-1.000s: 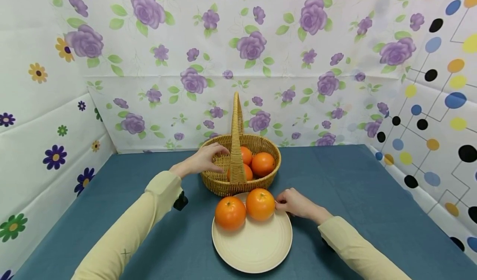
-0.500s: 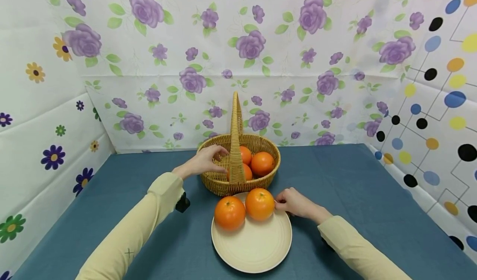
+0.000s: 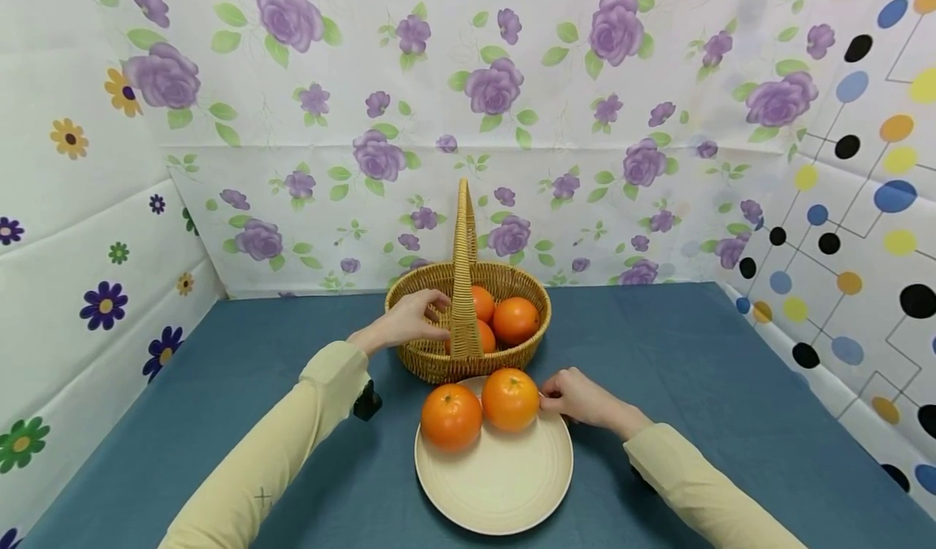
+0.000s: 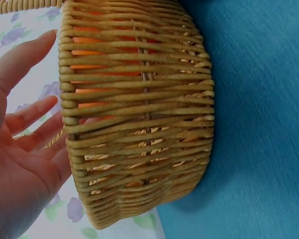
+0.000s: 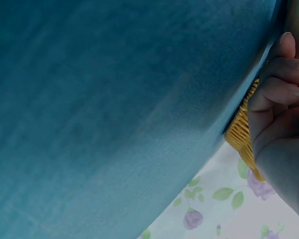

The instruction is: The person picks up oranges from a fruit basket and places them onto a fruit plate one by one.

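My left hand (image 3: 410, 319) reaches over the left rim of a wicker basket (image 3: 431, 365), fingers spread and loosely bent, holding nothing. The left wrist view shows the open hand (image 4: 27, 144) at the basket's rim, with orange colour showing through the weave. Several oranges lie in the basket, among them one orange (image 3: 516, 321) on the right and one partly behind the handle (image 3: 463, 273). With bent fingers my right hand (image 3: 585, 401) grips the rim of a cream plate (image 3: 504, 492). On that plate sit a left orange (image 3: 451, 417) and a right orange (image 3: 510, 400), side by side.
A blue cloth (image 3: 673, 354) covers the table. Behind the basket stands a floral backdrop (image 3: 556, 118), with patterned side sheets at left and right. The basket's tall handle arches up beside my left hand.
My left hand has shifted slightly to the right and a little lower over the basket, its fingers nearing the handle. The right hand, plate and oranges stay as they were.
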Tool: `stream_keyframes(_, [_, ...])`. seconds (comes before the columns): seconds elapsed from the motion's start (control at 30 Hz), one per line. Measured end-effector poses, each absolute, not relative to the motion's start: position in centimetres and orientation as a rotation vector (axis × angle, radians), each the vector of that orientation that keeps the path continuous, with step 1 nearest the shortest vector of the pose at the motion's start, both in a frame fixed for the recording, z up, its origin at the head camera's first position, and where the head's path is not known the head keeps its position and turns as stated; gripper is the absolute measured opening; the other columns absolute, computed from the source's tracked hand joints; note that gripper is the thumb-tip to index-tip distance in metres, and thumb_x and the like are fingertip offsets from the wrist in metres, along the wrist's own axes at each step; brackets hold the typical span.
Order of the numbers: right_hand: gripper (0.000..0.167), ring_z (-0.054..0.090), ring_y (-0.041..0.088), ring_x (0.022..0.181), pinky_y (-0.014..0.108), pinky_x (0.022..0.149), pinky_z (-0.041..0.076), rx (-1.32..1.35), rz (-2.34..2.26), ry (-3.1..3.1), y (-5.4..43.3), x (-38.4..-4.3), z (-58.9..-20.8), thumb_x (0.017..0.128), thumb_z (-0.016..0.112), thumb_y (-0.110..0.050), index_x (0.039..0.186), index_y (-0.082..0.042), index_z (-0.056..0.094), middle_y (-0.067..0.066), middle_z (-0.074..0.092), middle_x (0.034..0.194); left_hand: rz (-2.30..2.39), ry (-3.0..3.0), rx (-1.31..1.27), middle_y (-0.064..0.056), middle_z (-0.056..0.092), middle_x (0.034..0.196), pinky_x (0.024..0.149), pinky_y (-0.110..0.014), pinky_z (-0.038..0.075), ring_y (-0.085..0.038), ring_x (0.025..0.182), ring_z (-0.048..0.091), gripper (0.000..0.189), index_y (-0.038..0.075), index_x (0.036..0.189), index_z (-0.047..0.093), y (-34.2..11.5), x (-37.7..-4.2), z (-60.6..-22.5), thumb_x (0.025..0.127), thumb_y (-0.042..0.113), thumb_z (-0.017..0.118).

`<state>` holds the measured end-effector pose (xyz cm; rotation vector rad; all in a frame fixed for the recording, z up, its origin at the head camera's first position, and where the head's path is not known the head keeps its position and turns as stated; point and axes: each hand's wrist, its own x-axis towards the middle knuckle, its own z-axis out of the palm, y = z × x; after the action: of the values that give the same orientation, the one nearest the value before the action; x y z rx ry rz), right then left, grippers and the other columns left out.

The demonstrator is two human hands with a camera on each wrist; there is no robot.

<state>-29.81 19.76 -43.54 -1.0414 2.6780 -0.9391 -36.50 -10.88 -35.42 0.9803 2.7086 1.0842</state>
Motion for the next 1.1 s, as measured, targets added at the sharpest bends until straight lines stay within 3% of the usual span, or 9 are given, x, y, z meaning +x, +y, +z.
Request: stream_keyframes(1.1, [0.026,0.038,0.006,0.035,0.022,0.035,0.034,-1.052,-0.946,2.671,19.8,-29.8,-43.6,0.086,0.057,-0.007,0.063,-0.018,0.058,-0.008,0.043,0.047,0.944,2.697,0.781,-0.008,0.057,0.1,0.073,-0.033,0.045,-0.021,0.088,0.054,0.04,0.004,0.112,0.052,-9.4,-36.9,-36.1,0.08,0.025,0.066])
